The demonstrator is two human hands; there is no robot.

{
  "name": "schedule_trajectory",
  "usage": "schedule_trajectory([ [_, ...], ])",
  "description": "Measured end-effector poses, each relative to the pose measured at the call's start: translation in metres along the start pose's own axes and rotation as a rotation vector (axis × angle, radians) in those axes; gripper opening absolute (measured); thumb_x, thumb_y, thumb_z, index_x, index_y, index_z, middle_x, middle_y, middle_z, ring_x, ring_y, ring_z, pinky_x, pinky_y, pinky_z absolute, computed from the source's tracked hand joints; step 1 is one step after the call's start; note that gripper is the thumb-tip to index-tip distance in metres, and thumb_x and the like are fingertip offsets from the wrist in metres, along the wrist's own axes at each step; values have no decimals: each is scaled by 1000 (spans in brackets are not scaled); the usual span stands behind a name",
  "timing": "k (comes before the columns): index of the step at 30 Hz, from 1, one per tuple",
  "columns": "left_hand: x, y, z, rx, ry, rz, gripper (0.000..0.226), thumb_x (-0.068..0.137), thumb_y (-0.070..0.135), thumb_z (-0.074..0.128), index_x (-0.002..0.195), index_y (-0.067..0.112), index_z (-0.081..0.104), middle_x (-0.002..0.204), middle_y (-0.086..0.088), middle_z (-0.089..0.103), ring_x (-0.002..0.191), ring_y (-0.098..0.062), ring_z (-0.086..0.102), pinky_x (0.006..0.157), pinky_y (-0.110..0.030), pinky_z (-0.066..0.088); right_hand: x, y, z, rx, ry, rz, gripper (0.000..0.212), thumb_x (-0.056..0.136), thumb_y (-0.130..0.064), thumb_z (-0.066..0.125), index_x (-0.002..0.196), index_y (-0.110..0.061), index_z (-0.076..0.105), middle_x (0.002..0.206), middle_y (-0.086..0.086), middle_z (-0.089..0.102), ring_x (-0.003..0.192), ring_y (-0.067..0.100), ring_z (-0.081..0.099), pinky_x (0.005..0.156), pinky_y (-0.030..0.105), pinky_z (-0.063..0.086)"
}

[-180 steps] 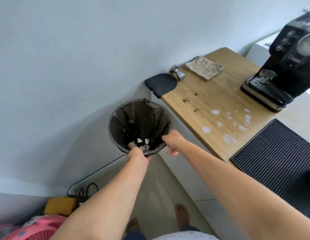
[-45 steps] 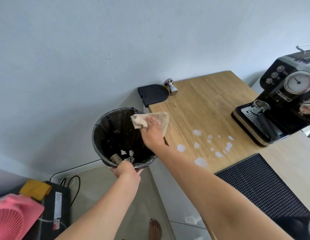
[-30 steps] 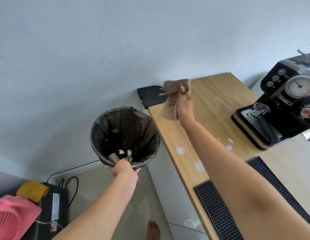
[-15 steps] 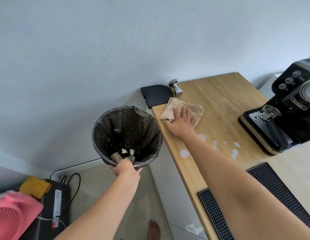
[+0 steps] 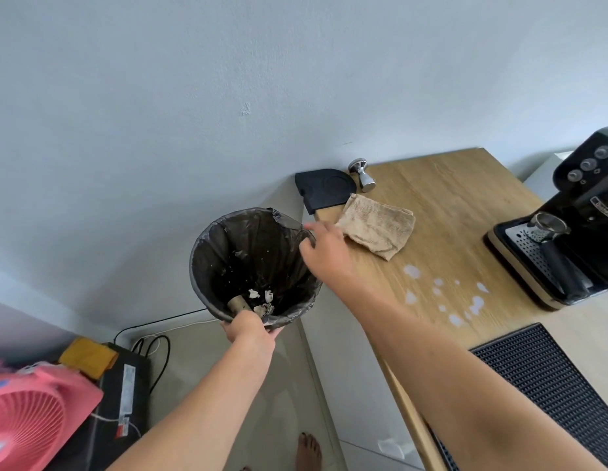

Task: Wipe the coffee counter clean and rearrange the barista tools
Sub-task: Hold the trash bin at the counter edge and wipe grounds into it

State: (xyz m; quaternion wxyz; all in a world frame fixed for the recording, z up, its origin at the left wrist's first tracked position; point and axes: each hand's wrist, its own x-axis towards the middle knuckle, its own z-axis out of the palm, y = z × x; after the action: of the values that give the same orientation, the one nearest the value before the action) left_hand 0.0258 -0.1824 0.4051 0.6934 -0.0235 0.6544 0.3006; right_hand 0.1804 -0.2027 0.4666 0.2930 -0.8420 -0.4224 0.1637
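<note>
My left hand (image 5: pixel 250 329) grips the near rim of a black lined trash bin (image 5: pixel 224 253), held up beside the counter's left end. A cardboard tube and white scraps lie in its bottom. My right hand (image 5: pixel 324 253) hovers at the bin's right rim, fingers loosely apart, holding nothing. Just beyond it a crumpled beige cloth (image 5: pixel 379 227) lies on the wooden counter (image 5: pixel 459 205). White spill spots (image 5: pixel 442 295) dot the wood to the right. A steel tamper (image 5: pixel 363 174) stands beside a black tamping mat (image 5: pixel 324 188) at the back corner.
A black espresso machine (image 5: pixel 581 229) with its portafilter stands at the right. A black ribbed bar mat (image 5: pixel 547 385) lies at the near right. On the floor are a pink fan (image 5: pixel 30 419), a black box, cables and my bare foot.
My right hand has let go of the cloth, which now lies on the counter, and drawn back left to the bin's rim. The left hand keeps holding the bin.
</note>
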Motion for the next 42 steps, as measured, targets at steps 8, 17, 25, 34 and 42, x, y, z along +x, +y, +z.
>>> schedule_trajectory([
  [8, 50, 15, -25, 30, 48, 51, 60, 92, -1, 37, 145, 29, 42, 132, -19, 57, 105, -44, 60, 49, -51, 56, -13, 23, 81, 198, -118, 462, 54, 102, -23, 38, 150, -5, 22, 141, 24, 45, 127, 38, 48, 102, 43, 41],
  [17, 198, -20, -56, 169, 76, 36, 65, 87, -7, 34, 139, 30, 46, 131, -11, 60, 112, -39, 61, 85, -62, 52, -8, 132, 228, 249, -178, 800, 27, 88, -15, 34, 107, -16, 55, 101, 11, 65, 86, 34, 65, 75, 51, 61],
  [25, 266, -45, -64, 232, 56, 5, 65, 87, -7, 33, 138, 30, 48, 125, -11, 62, 97, -35, 62, 65, -43, 56, -25, 181, 283, 226, -65, 832, 18, 93, -6, 35, 98, -7, 52, 74, 7, 57, 68, 31, 62, 63, 42, 59],
  [34, 404, -89, -49, 321, 3, 0, 60, 94, -6, 32, 141, 29, 46, 124, -8, 61, 98, -34, 61, 56, -37, 54, 7, 289, 407, 217, -17, 920, 20, 90, -8, 39, 102, -9, 54, 84, 11, 62, 82, 39, 66, 74, 52, 59],
  [42, 490, -119, -41, 332, -46, 0, 56, 97, -1, 34, 142, 30, 44, 120, -5, 59, 101, -33, 61, 65, -41, 56, 30, 347, 468, 259, 16, 931, 26, 90, -7, 39, 110, -9, 55, 82, 5, 58, 83, 38, 66, 75, 54, 59],
])
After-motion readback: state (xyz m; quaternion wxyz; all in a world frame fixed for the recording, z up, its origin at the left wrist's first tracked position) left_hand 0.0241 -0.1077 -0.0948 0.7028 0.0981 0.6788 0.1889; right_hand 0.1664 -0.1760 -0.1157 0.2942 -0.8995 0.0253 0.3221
